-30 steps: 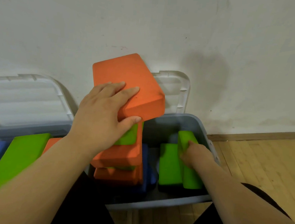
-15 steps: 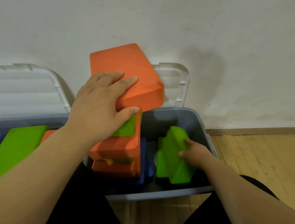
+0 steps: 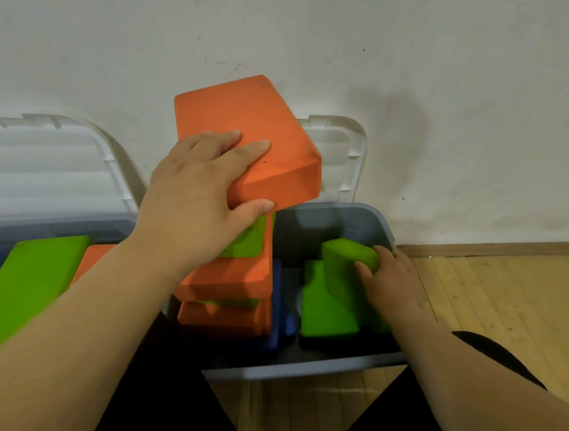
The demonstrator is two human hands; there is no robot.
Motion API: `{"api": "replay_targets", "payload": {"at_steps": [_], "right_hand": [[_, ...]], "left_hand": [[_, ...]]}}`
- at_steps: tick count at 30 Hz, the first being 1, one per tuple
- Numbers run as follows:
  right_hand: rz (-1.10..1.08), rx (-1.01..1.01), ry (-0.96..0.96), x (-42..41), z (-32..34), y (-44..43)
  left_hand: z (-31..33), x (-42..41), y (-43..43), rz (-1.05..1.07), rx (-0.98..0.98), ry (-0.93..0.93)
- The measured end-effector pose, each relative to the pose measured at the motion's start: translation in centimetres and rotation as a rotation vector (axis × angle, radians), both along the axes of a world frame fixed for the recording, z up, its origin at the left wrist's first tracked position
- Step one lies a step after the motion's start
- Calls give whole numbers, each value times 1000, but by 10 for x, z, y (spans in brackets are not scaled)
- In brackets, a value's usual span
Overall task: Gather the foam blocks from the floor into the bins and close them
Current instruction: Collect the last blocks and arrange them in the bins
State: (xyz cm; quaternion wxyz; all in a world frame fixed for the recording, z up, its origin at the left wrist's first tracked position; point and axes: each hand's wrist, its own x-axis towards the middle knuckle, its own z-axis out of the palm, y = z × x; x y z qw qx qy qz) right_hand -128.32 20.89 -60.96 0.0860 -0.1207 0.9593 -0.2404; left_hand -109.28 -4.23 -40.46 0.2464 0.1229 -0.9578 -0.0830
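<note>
Leaning lid (image 3: 336, 158) behind orange stack (image 3: 236, 280), green block (image 3: 345, 255)

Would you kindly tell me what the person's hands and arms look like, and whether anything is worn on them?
The left hand and right hand are bare: no gloves, rings or watch show. The forearms are uncovered too, with no sleeve in view. Black clothing covers the legs.
</note>
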Motion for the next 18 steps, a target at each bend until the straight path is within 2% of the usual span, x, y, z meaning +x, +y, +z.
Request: {"api": "replay_targets", "payload": {"at_steps": [6,8,10,12,14,18], "right_hand": [[81,39,-99,1,-5,-10],[42,-48,-99,3,-4,-6],[-62,-202,-26,3,2,-2],[-101,-257,34,0,9,0],[-33,-169,21,0,9,1],[83,-16,-193,9,0,2]], "left_hand": [[1,2,1,7,15,3],[1,2,1,6,15,4],[1,2,2,7,17,4],[1,1,1,8,9,2],[0,-1,0,2,4,-1],[-1,-2,2,-4,-10,-1]]}}
